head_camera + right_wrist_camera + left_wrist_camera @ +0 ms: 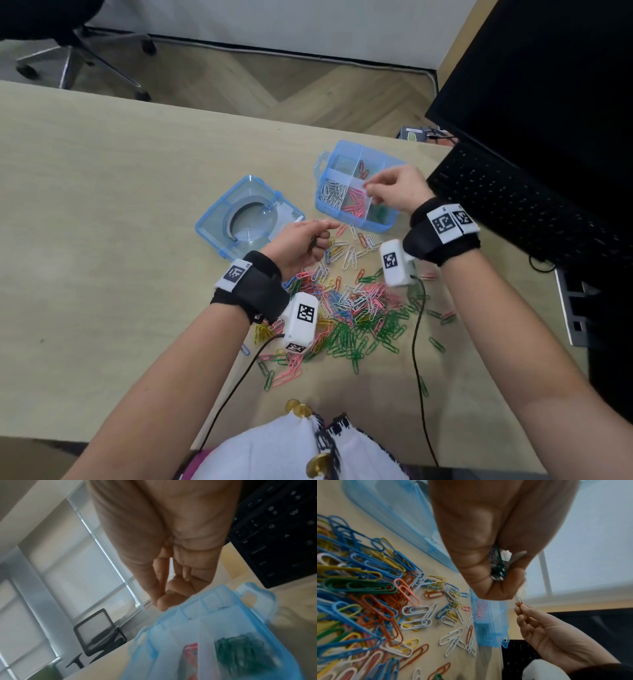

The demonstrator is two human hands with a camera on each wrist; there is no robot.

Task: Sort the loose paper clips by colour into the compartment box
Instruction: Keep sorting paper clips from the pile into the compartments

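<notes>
Nearest to the head camera, at 6 o'clock of the view, lies the white patterned garment (pixel 301 448) of the person, and both bare forearms reach forward from it over the beige desk (pixel 102 205). Between the forearms spreads the pile of loose paper clips (pixel 349 318), mixed in green, pink, white, blue, yellow and orange, probably kept close to the body so that both hands can reach it easily. At 12 o'clock from the pile stands the blue compartment box (pixel 356 192), open, with its lid (pixel 248 216) set aside at about 9 o'clock of it, so the compartments are free from above. White clips, pink clips and green clips already lie in separate near compartments, and a few red ones in a far compartment. The left hand (pixel 301 245) hovers over the far edge of the pile, palm turned inward, fingers curled around a small bunch of clips (pixel 498 566); I judge that it serves as a store, from which single clips are taken. The right hand (pixel 394 192) is raised over the box, wrist bent, and pinches one orange-red clip (pixel 519 600) between thumb and forefinger; the other fingers are loosely bent. It holds the clip over the middle divider, near the pink and red compartments, so the next move seems to be dropping it there. A black keyboard (pixel 513 205) lies at 3 o'clock of the box, well apart from the pile.
</notes>
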